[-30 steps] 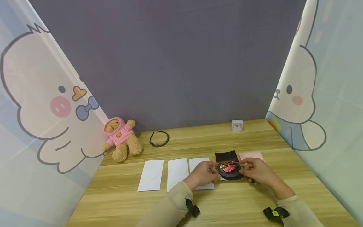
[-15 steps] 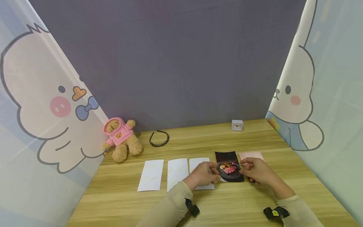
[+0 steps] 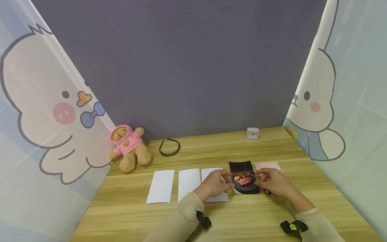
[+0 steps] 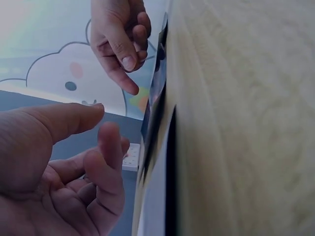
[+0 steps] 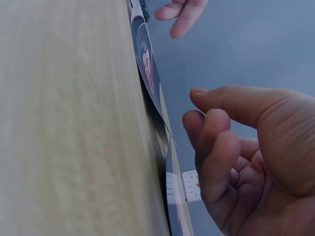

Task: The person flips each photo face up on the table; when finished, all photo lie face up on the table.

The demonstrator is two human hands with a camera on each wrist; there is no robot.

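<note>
A photo card (image 3: 244, 180) showing a dark plate of sliced meat lies on the table between my two hands, its edges slightly lifted in the wrist views. My left hand (image 3: 214, 184) hovers at the card's left side, over a white card (image 3: 217, 198). Thumb and fingers stand apart with nothing between them in the left wrist view. On the card's other side is my right hand (image 3: 275, 182), its fingers loosely bent and holding nothing in the right wrist view. It partly covers a pale pink card (image 3: 269, 165).
Two more white cards (image 3: 160, 186) (image 3: 188, 183) lie to the left on the wooden table (image 3: 235, 222). Behind them are a teddy bear (image 3: 130, 144) in a pink hoodie and a black headband (image 3: 170, 154). A small white clock (image 3: 252, 133) stands near the grey back wall.
The photo card was bowed between my fingers a second ago; now it is released and lies flatter on the table. My left hand has shifted slightly left; my right hand stays nearly still.
</note>
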